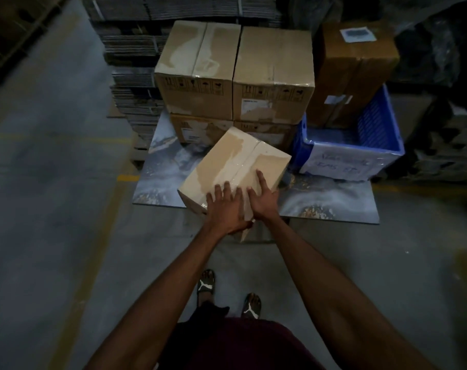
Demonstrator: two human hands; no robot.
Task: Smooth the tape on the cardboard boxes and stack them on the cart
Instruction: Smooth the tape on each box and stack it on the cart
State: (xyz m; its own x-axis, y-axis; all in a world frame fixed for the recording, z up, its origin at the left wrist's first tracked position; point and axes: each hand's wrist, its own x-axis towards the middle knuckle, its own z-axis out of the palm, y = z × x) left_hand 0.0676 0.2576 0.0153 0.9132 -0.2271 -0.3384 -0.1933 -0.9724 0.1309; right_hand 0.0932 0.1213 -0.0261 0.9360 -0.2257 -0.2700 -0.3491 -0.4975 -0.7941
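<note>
Cardboard box (233,172) sits skewed on cart deck (334,201), tape seam (247,162) running toward 1 o'clock. Left hand (225,206) & right hand (261,198) both flat, fingers spread, pressing near end. Stack (235,76) at 12.

warehouse: flattened carton stacks (136,49), concrete floor (53,182)
</note>
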